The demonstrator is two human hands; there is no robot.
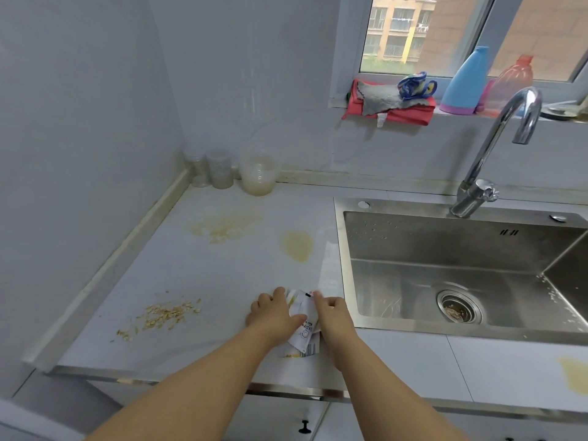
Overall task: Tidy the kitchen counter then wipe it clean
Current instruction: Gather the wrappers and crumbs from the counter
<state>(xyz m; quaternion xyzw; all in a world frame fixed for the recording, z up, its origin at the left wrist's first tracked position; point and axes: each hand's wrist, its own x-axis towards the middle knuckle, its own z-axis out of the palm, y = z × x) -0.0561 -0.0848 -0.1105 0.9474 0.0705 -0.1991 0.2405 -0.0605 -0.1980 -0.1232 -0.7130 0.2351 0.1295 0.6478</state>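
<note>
The white worktop [197, 272] fills the view, with yellow stains [297, 246] across it and the steel sink [413, 281] set in on the right. Both hands meet near the front edge, just beside the sink. The left hand [275, 316] curls over crumpled wrappers [304, 334], and the right hand [334, 315] seems to pinch their top edge. Scattered flakes [165, 315] lie well to the left.

place: we stand in a home kitchen | evidence: we see a steel sink [413, 240] with a curved tap [496, 135], a soiled counter [222, 275], jars [219, 170] in the corner, cloths [388, 103] by the window [413, 33]
</note>
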